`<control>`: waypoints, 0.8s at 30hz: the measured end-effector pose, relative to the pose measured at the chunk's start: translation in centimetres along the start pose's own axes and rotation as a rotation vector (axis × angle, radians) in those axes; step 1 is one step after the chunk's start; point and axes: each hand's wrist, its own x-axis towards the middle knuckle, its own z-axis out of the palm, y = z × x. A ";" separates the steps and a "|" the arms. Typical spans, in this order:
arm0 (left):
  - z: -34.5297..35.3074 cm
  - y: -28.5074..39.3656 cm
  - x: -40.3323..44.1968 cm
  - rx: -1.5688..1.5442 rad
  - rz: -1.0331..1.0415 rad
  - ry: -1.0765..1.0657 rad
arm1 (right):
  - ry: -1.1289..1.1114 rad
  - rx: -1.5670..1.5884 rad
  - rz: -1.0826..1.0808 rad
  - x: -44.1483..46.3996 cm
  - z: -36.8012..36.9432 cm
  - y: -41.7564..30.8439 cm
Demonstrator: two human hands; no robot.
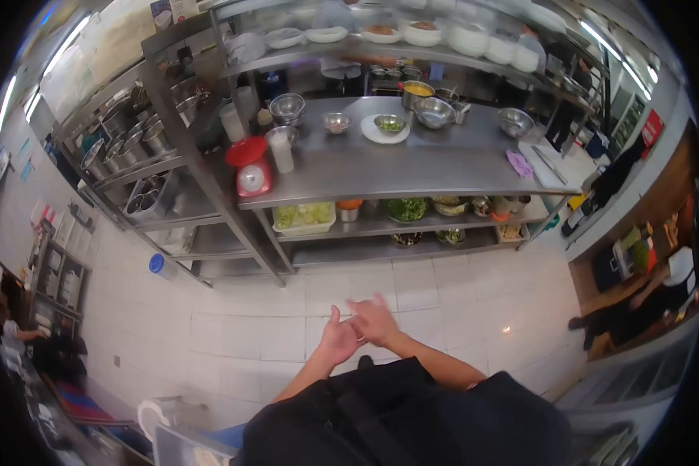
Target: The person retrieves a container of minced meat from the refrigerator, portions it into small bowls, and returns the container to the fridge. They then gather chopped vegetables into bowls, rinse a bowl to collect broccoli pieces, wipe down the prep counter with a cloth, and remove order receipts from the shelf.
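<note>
My left hand (339, 340) and my right hand (375, 321) meet in front of my body, above the tiled floor. The left thumb points up, and its other fingers reach against the right hand. The right hand lies partly over those fingertips, its own fingers stretched apart and slightly blurred. I see no object in either hand. Beyond them stands a steel work table (349, 175). On it are a red kitchen scale (250, 167), a white squeeze bottle (281, 153), a bowl of chopped greens (390, 123) on a white plate (384, 137), and several metal bowls.
Under the table, a shelf holds a tub of lettuce (304, 217) and a bowl of greens (406, 209). A steel rack (202, 186) with pots stands left. A knife (549, 165) lies on a white board (542, 177). Another person (641, 299) is at the right.
</note>
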 end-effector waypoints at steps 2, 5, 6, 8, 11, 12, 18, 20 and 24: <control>4.7 3.6 1.4 0.031 0.028 0.190 | -0.096 -0.186 0.445 0.0 -0.3 9.1; 4.0 10.5 2.9 0.275 0.214 0.142 | 0.071 -0.260 0.727 -3.9 -1.5 20.2; 4.9 13.2 3.3 0.416 0.300 0.215 | 0.024 -0.343 0.690 -5.3 -3.0 22.3; 5.5 19.2 4.7 0.699 0.448 0.408 | 0.211 -0.237 0.788 -7.7 -5.1 24.5; 8.0 29.1 8.0 0.967 0.508 0.480 | 0.318 -0.102 0.998 -12.5 -5.7 30.0; 9.7 32.4 9.5 1.071 0.539 0.499 | 0.314 -0.021 1.061 -14.5 -4.5 33.0; 11.6 55.8 26.9 1.930 0.770 0.534 | 0.159 0.779 1.690 -26.2 3.2 39.1; 10.2 64.2 33.2 2.323 0.622 0.601 | 0.302 0.727 1.829 -20.8 1.2 33.0; 4.1 73.6 40.6 2.483 0.511 0.929 | 0.530 0.661 1.881 -12.6 -2.2 27.6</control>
